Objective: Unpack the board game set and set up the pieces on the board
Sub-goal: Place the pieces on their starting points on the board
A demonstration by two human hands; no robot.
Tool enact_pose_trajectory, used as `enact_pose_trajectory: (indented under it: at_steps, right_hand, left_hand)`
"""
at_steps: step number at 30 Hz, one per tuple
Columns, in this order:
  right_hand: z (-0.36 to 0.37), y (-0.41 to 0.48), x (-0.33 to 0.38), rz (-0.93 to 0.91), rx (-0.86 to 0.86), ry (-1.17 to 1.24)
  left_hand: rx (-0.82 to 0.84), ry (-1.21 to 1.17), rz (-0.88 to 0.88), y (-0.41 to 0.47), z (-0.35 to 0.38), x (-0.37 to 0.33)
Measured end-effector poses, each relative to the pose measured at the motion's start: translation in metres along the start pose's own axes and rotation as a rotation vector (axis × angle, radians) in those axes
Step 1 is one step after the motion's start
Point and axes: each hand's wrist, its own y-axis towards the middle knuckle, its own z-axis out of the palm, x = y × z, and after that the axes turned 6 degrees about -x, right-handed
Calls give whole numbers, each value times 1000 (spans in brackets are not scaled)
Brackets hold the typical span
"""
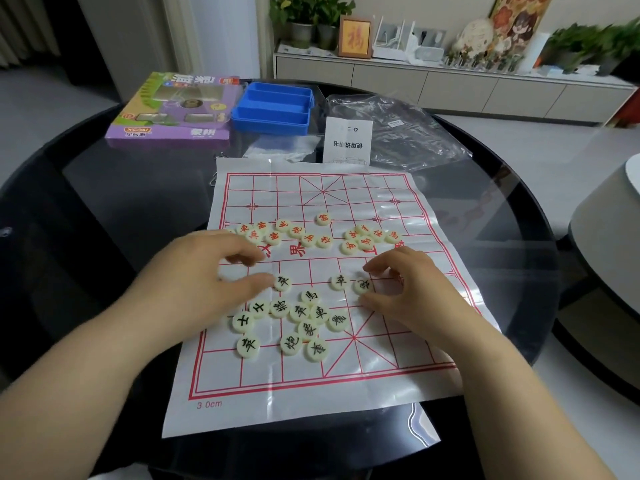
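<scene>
Head view: round cream discs [247,345] on glossy creased sheet board [311,386]

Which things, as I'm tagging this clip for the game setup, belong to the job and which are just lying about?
Belong to the job: board sheet, black-lettered pieces, red-lettered pieces, blue tray, purple game box.
Just lying about: instruction leaflet, clear plastic bag, potted plants and framed picture on the sideboard.
</scene>
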Motion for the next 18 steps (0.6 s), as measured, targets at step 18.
enact_pose_trajectory:
  at_steps: [18]
  right_hand:
    - [-20,0,-17,12,113,-83]
  left_hand:
    - [159,51,70,24,30,-8]
